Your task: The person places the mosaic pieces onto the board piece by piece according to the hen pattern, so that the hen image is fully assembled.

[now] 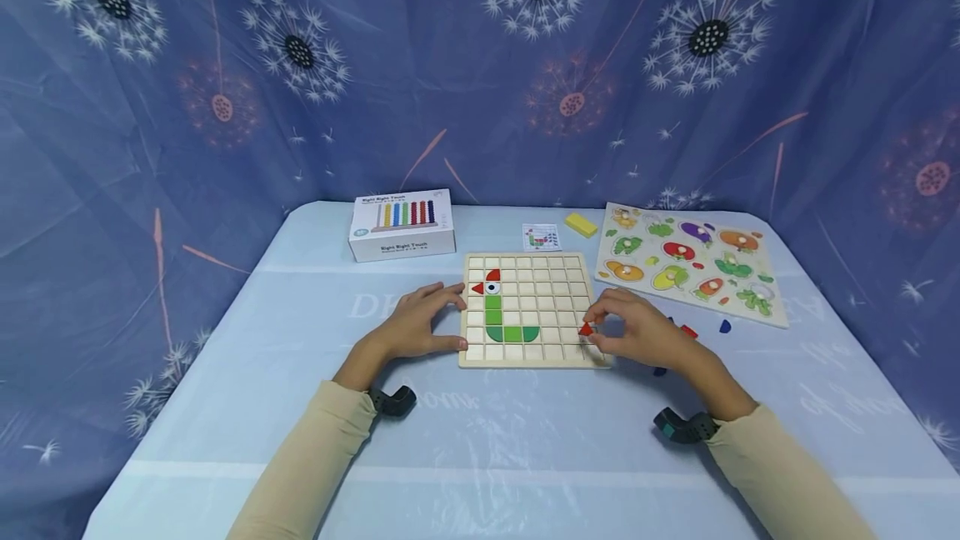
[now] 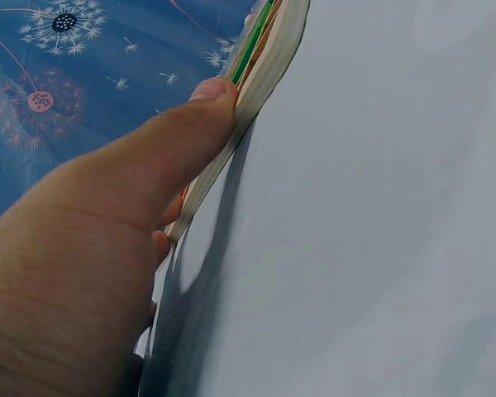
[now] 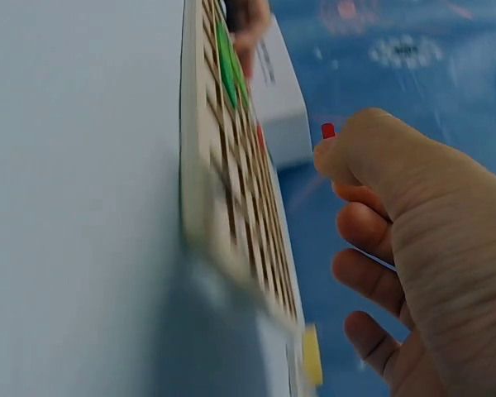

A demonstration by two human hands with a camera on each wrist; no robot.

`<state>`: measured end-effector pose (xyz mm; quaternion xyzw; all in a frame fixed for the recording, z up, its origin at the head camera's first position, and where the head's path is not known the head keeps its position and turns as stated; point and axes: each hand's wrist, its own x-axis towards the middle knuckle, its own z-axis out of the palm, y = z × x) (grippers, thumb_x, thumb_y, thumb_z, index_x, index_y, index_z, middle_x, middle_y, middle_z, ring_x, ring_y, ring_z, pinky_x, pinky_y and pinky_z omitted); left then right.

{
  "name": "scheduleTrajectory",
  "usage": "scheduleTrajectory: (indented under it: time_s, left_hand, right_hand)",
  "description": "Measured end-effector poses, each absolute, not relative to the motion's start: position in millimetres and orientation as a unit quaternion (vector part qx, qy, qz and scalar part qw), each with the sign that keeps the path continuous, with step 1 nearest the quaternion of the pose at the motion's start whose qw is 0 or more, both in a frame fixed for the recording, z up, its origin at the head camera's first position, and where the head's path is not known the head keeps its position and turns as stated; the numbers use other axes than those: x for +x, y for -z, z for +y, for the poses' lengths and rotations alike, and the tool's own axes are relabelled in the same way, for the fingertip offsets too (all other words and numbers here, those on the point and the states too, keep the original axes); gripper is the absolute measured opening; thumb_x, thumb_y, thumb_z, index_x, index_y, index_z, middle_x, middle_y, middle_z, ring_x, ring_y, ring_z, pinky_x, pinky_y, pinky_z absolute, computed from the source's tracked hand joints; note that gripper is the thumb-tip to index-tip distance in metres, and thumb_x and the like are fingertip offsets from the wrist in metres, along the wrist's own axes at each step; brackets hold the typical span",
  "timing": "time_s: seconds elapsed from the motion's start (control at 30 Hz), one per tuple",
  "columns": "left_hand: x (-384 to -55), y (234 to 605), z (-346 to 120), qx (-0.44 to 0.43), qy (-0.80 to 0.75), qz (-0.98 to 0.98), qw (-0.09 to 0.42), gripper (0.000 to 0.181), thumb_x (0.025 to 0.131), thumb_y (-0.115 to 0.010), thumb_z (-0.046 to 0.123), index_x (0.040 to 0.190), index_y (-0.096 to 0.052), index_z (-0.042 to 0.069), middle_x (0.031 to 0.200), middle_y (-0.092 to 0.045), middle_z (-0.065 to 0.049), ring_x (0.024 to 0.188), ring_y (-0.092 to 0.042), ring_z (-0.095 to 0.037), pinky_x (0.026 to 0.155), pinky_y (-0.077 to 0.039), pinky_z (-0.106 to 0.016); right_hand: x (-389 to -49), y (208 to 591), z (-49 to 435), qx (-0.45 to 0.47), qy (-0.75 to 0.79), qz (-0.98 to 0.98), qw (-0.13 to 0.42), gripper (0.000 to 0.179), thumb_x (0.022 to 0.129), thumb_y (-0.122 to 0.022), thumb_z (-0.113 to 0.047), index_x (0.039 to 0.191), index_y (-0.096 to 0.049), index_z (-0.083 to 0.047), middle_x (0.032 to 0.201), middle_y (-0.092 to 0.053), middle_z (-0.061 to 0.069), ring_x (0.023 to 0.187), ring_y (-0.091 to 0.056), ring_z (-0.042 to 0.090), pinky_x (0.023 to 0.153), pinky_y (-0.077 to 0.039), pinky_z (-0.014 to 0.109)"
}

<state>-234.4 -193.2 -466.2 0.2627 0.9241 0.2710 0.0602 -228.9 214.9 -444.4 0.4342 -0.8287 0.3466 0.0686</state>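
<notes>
A square wooden grid board [image 1: 555, 298] lies on the table. At its left part are a white eye tile [image 1: 492, 287], a red quarter-round piece [image 1: 493, 275], a red triangle [image 1: 477, 288], and several green pieces [image 1: 492, 317] in an L-shaped run. Along the board's left edge my left hand [image 1: 412, 325] rests, thumb and fingertips spread apart; its thumb [image 2: 194, 124] touches the rim in the left wrist view. Between thumb and finger my right hand [image 1: 637, 332] pinches a small red triangle piece [image 1: 586, 329] over the board's right side. Only a bit of that piece [image 3: 328, 130] shows in the right wrist view.
Behind the board are a white box [image 1: 402, 244], a small picture card [image 1: 542, 237] and a yellow block [image 1: 581, 224]. A vegetable puzzle board [image 1: 690, 261] lies at the back right. Near my right wrist are a red piece [image 1: 688, 331] and a blue piece [image 1: 725, 326].
</notes>
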Motion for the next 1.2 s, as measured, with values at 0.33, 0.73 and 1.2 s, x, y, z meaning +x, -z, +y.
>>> scheduleTrajectory:
  time_s: [0.33,0.73,1.2]
  left_hand:
    - [-233.9,466.3,-193.0,0.263,-0.267,0.925,0.059,0.060,0.081,-0.077,0.061,0.127,-0.056,0.028,0.162,-0.033,0.004,0.151,-0.020,-0.033,0.115,-0.017,-0.060]
    - [-235.0,467.3,-193.2,0.263,-0.261,0.927,0.057,0.060,0.082,-0.076,0.061,0.127,-0.056,0.028,0.162,-0.034,0.003,0.151,-0.020,-0.033,0.115,-0.018,-0.059]
    - [-235.4,467.0,-193.4,0.260,-0.259,0.928,0.060,0.059,0.081,-0.077,0.060,0.127,-0.056,0.028,0.163,-0.033,0.003,0.151,-0.020,-0.032,0.114,-0.018,-0.059]
  right_hand:
    - [-235.5,441.9,142.5,0.472,-0.338,-0.814,0.008,0.019,0.084,-0.083,-0.017,0.099,-0.072,-0.022,0.096,-0.066,-0.005,0.091,-0.054,0.014,0.079,-0.045,0.034]
    - [-233.6,454.0,119.8,0.464,-0.284,-0.839,-0.020,0.018,0.084,-0.085,-0.028,0.098,-0.074,-0.027,0.093,-0.061,-0.010,0.094,-0.046,0.009,0.083,-0.038,0.036]
    - [-236.0,456.6,121.1,0.464,-0.284,-0.838,-0.044,0.018,0.085,-0.084,-0.028,0.100,-0.075,-0.026,0.097,-0.062,-0.011,0.094,-0.048,0.009,0.085,-0.038,0.037]
